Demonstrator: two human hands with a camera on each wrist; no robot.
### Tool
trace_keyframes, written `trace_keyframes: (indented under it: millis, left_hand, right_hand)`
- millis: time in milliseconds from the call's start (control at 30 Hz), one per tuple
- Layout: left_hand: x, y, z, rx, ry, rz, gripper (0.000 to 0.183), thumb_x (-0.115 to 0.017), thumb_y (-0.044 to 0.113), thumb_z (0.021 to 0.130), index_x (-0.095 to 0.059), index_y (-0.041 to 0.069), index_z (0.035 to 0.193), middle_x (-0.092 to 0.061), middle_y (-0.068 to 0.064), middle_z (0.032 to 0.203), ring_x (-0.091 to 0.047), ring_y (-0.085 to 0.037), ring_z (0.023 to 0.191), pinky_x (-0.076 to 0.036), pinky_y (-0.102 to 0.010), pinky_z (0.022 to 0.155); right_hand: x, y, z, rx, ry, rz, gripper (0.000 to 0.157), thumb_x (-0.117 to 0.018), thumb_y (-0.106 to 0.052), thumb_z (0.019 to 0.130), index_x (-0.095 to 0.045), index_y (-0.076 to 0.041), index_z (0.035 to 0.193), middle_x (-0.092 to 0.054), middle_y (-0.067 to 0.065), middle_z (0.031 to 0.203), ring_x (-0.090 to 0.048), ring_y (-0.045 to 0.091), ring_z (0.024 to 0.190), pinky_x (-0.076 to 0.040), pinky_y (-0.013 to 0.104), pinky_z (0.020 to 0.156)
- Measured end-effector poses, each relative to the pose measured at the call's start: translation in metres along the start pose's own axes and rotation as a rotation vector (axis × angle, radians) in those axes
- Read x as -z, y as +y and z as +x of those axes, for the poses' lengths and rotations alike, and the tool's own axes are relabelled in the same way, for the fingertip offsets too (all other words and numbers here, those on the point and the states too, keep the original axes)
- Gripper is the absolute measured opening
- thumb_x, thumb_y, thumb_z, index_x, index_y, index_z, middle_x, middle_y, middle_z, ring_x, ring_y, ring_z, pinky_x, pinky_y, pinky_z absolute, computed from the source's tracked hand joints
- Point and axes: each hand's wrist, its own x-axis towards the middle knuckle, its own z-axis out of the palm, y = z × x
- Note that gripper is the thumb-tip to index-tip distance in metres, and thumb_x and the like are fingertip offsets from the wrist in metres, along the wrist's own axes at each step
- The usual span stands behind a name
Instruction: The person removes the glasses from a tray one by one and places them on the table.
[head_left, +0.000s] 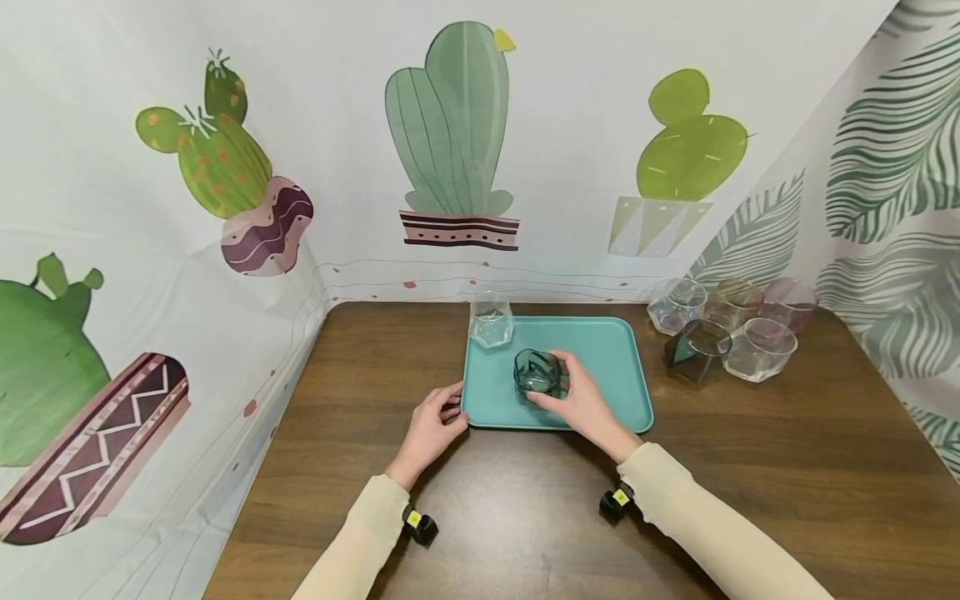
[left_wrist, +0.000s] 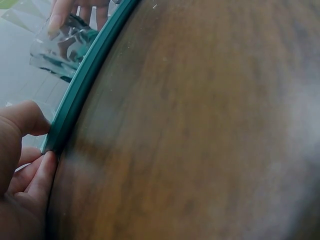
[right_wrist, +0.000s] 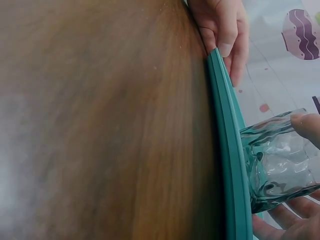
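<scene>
A teal tray (head_left: 600, 354) lies on the wooden table. With thumb and fingers, my left hand (head_left: 432, 423) grips its near left corner; in the left wrist view the thumb is over the rim (left_wrist: 64, 117) and the fingers lie against its outer side. My right hand (head_left: 583, 406) holds a smoky teal faceted glass (head_left: 536, 372) around its sides, upright over the tray's middle. In the right wrist view, the tray's rim hides the bottom of that glass (right_wrist: 280, 162), so contact with the tray cannot be told. A clear glass (head_left: 492, 321) stands at the tray's far left corner.
Right of the tray stand several more glasses: a dark one (head_left: 697, 350), a clear one (head_left: 760, 350), an iridescent one (head_left: 677, 306), an amber one (head_left: 733, 302) and a pinkish one (head_left: 787, 304). A cactus-print cloth (head_left: 562, 167) hangs behind the table (head_left: 510, 517).
</scene>
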Motion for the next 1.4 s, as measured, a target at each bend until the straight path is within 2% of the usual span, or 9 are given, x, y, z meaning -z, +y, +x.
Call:
trace_keyframes:
  millis: [467, 767, 1400]
  left_hand:
    - [-0.001, 0.0, 0.0, 0.001, 0.001, 0.001, 0.055, -0.069, -0.001, 0.092, -0.059, 0.002, 0.145, -0.063, -0.015, 0.127, -0.063, -0.028, 0.117, -0.06, -0.033, 0.099]
    - [-0.001, 0.001, 0.0, -0.001, 0.01, 0.011, 0.055, -0.069, 0.0, 0.091, -0.059, 0.002, 0.145, -0.064, -0.015, 0.126, -0.064, -0.028, 0.116, -0.06, -0.032, 0.098]
    - [-0.001, -0.001, 0.0, -0.004, 0.008, 0.009, 0.055, -0.069, -0.001, 0.091, -0.059, 0.001, 0.145, -0.063, -0.015, 0.127, -0.064, -0.029, 0.116, -0.06, -0.033, 0.098]
  right_hand:
    - [0.025, 0.01, -0.022, -0.03, 0.016, -0.014, 0.081, -0.085, -0.027, 0.089, -0.04, -0.002, 0.152, -0.051, 0.022, 0.143, -0.049, 0.04, 0.132, -0.051, 0.058, 0.107]
    - [0.046, 0.017, -0.032, -0.026, 0.032, -0.024, 0.079, -0.085, -0.024, 0.089, -0.041, -0.003, 0.151, -0.052, 0.021, 0.141, -0.049, 0.041, 0.132, -0.051, 0.061, 0.106]
    - [0.083, 0.031, -0.05, -0.011, 0.097, -0.135, 0.074, -0.086, -0.02, 0.088, -0.044, -0.003, 0.147, -0.054, 0.022, 0.142, -0.05, 0.043, 0.132, -0.052, 0.062, 0.103]
